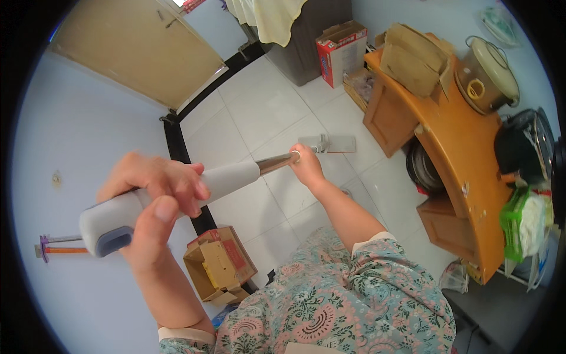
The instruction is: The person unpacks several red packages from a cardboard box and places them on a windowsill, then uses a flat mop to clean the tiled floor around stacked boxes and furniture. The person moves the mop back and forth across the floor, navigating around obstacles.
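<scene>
A flat mop (233, 180) with a thick white grip and a metal pole slants across the view from near left to the floor. My left hand (156, 189) is closed round the white grip, close to its rounded end with a grey inset. Further down, my right hand (308, 167) is closed on the metal pole. The grey rectangular mop head (342, 143) lies flat on the tiled floor (259, 127) just beyond my right hand.
An open cardboard box (203, 271) stands by the left wall. To the right is a curved wooden cabinet (466, 177) bearing a pot (486, 74) and cardboard. A red-and-white box (348, 56) stands at the back, near a beige door (130, 47). A plastic bag (455, 277) sits near the cabinet's near end.
</scene>
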### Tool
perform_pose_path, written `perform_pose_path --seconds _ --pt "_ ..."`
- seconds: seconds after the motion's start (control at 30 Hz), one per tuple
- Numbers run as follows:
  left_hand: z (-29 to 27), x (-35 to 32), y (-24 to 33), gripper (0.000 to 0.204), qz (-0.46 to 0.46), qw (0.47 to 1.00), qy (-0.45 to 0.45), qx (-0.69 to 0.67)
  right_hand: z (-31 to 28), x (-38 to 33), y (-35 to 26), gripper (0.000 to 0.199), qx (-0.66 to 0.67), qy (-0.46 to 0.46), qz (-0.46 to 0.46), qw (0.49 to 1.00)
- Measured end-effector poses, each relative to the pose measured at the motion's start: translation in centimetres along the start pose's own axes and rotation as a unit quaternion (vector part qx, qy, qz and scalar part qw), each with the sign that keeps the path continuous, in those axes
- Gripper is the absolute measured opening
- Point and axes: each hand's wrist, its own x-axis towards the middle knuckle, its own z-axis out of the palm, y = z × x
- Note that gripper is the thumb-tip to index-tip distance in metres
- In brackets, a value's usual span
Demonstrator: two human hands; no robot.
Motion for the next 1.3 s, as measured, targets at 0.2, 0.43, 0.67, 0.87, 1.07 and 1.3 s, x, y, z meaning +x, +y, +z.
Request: perform_pose_path --seconds 0.2,0.43,0.67,0.87,1.07,1.3 --pt "-4.9 -9.2 5.8 0.019 0.024 0.987 -0.153 -0.043 1.3 -15.7 -1.2 0.021 -0.013 0.005 -0.046 0.999" --pt "-7.0 -15.0 7.1 0.018 0.027 0.978 -0.092 -0.186 0.7 -21.6 -0.8 0.016 -0.061 -0.107 -0.107 0.987" --pt "-8.6 -18.4 8.6 0.031 0.122 0.947 -0.207 -0.212 -0.8 -23.9 -1.6 0.003 -0.114 -0.018 -0.126 0.985" --pt "-1.3 -16.9 3.5 0.032 0.093 0.942 -0.119 -0.299 -7.1 -19.9 4.6 0.007 -0.157 0.066 -0.077 0.982" --pt "6.7 -19.0 -0.6 0.02 -0.011 0.97 -0.062 -0.235 -10.6 -17.6 12.4 0.008 -0.178 -0.061 0.04 0.981" --pt "1.4 -19.6 5.1 0.024 -0.058 0.98 0.027 -0.189 -4.1 -20.5 9.0 0.01 -0.05 -0.141 -0.094 0.984"
